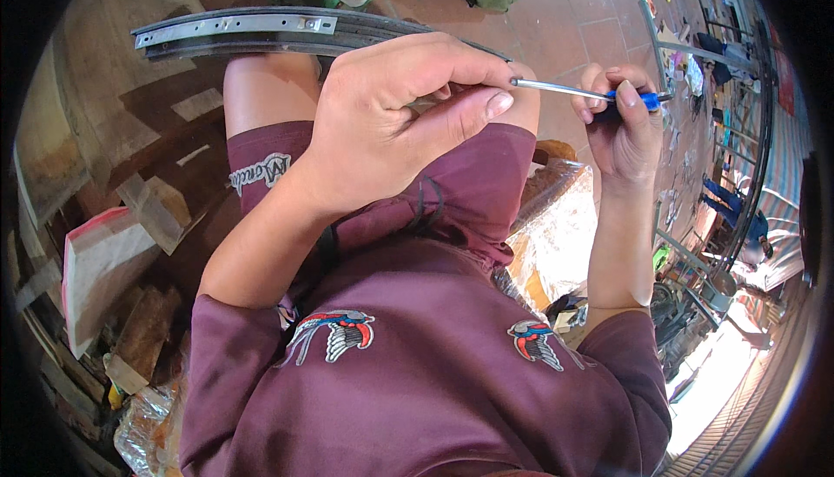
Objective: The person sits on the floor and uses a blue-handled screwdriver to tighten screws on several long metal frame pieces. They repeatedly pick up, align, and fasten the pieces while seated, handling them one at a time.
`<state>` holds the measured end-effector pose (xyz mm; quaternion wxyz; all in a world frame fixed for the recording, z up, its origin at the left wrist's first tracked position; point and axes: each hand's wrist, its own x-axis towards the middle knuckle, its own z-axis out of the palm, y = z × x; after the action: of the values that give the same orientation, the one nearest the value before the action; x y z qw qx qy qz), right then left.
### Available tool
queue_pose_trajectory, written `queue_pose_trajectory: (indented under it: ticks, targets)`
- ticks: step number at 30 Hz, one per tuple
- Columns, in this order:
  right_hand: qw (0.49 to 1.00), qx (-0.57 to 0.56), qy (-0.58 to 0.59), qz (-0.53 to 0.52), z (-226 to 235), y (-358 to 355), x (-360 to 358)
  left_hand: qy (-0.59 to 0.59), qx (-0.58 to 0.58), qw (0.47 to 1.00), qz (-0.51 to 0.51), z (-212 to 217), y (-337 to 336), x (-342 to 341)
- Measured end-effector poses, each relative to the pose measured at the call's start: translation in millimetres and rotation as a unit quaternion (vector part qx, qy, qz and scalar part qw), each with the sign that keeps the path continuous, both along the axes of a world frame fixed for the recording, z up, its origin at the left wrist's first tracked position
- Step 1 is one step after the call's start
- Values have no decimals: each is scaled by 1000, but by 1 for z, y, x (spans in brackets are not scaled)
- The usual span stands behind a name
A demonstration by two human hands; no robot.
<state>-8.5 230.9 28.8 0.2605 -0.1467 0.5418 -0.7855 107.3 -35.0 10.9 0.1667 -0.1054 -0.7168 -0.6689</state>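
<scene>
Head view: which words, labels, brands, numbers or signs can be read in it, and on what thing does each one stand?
Maroon shorts, left leg: pale, dark-edged lettering; its wording is not copied here.
Blue-handled screwdriver: no readable text.
Metal rail: no readable text, only holes.
Shirt: embroidered birds, no readable letters.
Background at right: too small and blurred to read.

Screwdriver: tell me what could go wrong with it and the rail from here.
1. The screwdriver has its tip right at the left hand's fingertips, so a slip or push could jab them.
2. The right hand holds it by the handle with the fingertips; a loose hold might let it drop.
3. The long rail lies across the legs and neither hand appears to grip it, so it may slide off if they shift.
</scene>
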Motion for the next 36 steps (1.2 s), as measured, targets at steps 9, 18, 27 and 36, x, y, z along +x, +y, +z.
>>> queue_pose_trajectory:
  ticks: [9,18,27,36]
  targets:
    - [988,151,22,0,-12,22,8,-207,55,974,-68,-13,2,7]
    - [973,199,-113,11,-63,38,62,-464,294,823,-146,-76,16,41]
    - [974,178,-138,-27,-95,51,65,-487,398,766,-135,-87,34,33]
    - [961,170,-202,-76,-103,45,69,-398,157,903,-47,-80,44,28]
